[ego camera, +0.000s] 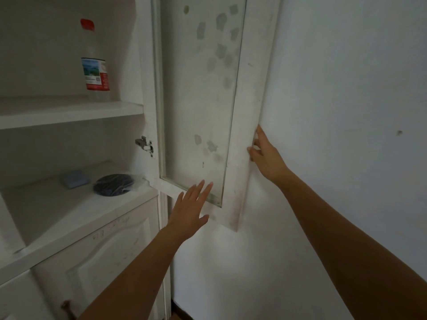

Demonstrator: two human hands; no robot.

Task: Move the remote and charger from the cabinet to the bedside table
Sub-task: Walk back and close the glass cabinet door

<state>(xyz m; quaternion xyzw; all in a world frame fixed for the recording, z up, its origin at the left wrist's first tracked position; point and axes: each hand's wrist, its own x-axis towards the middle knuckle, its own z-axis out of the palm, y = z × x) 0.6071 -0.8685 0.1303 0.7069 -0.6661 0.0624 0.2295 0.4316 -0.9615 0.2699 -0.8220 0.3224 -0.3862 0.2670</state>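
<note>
A white cabinet [71, 112] stands open on the left. Its glass door [251, 93] is swung wide against the right wall. My right hand [265, 155] grips the door's outer edge, fingers curled round it. My left hand [191, 211] is flat and open, fingers spread, at the door's bottom rail. On the lower shelf lies a dark coiled cable in a clear bag [115, 184], probably the charger, and a small blue-grey flat object [75, 179] beside it. No remote is recognisable.
A clear plastic bottle with a red cap and label [94, 65] stands on the upper shelf. A metal hinge [145, 144] sits on the cabinet frame. Below is a closed white panel door [99, 262]. A plain white wall [346, 112] fills the right.
</note>
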